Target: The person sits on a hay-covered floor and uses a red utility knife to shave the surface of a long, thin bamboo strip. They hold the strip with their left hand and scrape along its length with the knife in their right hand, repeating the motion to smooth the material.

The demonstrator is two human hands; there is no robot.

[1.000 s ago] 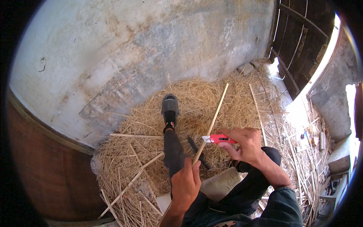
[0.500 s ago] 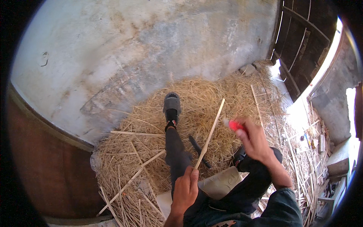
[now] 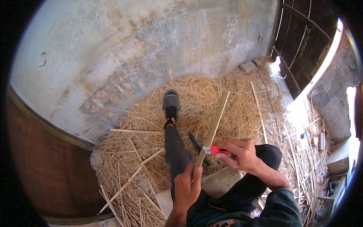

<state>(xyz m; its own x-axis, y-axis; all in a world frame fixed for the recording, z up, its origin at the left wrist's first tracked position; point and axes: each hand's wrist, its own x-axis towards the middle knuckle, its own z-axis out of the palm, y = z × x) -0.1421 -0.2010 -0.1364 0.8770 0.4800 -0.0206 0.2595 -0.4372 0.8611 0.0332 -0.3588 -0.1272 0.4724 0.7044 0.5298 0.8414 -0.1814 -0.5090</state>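
My left hand (image 3: 187,188) is closed round the lower end of a flat strip of bamboo or wood (image 3: 217,117), which slants up and away to the right. In my right hand (image 3: 242,154) is a red utility knife (image 3: 220,150), its wide metal blade laid against the strip a little above my left hand. Behind the strip and blade, a dark, long flat tool (image 3: 195,143) lies on the straw, partly covered. A pale sheet or sack (image 3: 221,183) lies under my legs.
Straw-like shavings (image 3: 151,113) cover the floor, with several loose strips (image 3: 138,132) among them. My foot in a dark sandal (image 3: 171,100) rests ahead. A stained wall (image 3: 151,49) rises beyond; a brown panel (image 3: 49,162) stands left, dark boards (image 3: 302,41) at far right.
My right hand has come down and left, bringing the knife blade from the air onto the strip. The strip has turned to show its broader face; my left hand still grips it.
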